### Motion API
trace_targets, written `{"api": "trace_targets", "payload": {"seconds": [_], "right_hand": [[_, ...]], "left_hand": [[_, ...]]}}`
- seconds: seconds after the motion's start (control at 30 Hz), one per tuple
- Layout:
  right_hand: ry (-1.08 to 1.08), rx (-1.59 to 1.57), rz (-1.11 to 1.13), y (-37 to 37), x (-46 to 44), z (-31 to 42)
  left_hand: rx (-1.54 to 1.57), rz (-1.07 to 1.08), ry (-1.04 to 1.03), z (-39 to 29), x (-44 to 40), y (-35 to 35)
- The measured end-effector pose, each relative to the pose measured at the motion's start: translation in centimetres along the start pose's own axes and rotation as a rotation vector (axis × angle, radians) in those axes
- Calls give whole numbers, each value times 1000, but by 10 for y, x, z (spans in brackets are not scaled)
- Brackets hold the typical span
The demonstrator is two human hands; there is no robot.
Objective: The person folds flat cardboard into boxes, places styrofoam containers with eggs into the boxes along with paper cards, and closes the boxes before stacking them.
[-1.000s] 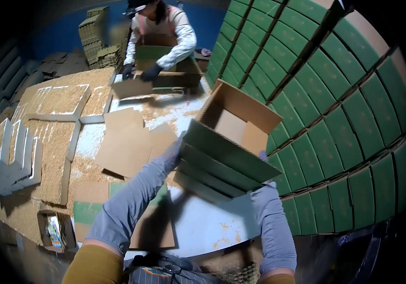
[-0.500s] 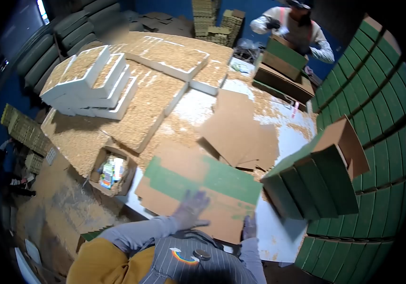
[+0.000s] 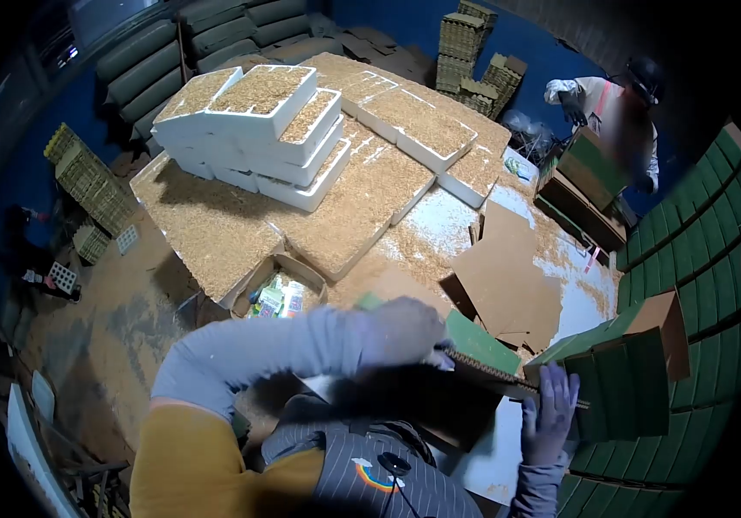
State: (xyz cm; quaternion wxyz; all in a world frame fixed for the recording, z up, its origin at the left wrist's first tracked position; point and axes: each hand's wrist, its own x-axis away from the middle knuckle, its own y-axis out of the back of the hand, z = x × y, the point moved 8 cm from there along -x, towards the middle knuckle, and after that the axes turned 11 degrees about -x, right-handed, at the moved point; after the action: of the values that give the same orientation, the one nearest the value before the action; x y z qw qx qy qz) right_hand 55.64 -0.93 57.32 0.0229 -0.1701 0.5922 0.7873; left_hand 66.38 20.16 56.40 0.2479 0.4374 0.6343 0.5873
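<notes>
A flat cardboard blank (image 3: 481,344) with a green printed band stands tilted up in front of me, its corrugated edge toward me. My left hand (image 3: 405,332), gloved and slightly blurred, is bent over its upper edge and grips it. At the right end of the blank, my right hand (image 3: 550,414) rests with fingers stretched upward, touching the edge. A dark shadowed face of the cardboard lies below my left forearm. Right of my right hand are several green folded cartons (image 3: 621,388) leaning together, one with an open brown flap.
White foam trays (image 3: 258,129) filled with husk-like material are stacked on the table. A small box of packets (image 3: 280,293) stands at the near left. Brown cardboard sheets (image 3: 508,276) lie ahead. Green cartons (image 3: 715,285) line the right. A co-worker (image 3: 621,129) handles a box across the table.
The blank, which lay flat under both hands, is now raised and tilted. My left hand moved from its surface to its upper edge; my right hand stays by its right end. The view shifted left.
</notes>
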Motion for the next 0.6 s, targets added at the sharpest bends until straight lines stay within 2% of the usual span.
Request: {"api": "trace_targets", "payload": {"seconds": [0.07, 0.1, 0.2, 0.23, 0.33, 0.37, 0.4, 0.47, 0.6], "right_hand": [[15, 97, -57, -20, 11, -16], [79, 132, -172, -18, 21, -15], [322, 209, -459, -28, 71, -14], [317, 198, -476, -30, 73, -17], [278, 148, -492, -31, 51, -36], [268, 110, -449, -27, 35, -31], [257, 71, -405, -22, 23, -26], [263, 30, -360, -23, 10, -28], [275, 87, -353, -26, 17, -33]], "left_hand": [[491, 59, -82, 23, -14, 3], [692, 137, -186, 29, -19, -7], [669, 177, -112, 63, -18, -33], [218, -44, 257, 94, -12, -41], [302, -19, 228, 88, -4, -69], [461, -39, 181, 68, 3, -45], [453, -33, 186, 56, 11, -27], [743, 105, -51, 21, 19, -11], [782, 117, 39, 28, 15, -15]]}}
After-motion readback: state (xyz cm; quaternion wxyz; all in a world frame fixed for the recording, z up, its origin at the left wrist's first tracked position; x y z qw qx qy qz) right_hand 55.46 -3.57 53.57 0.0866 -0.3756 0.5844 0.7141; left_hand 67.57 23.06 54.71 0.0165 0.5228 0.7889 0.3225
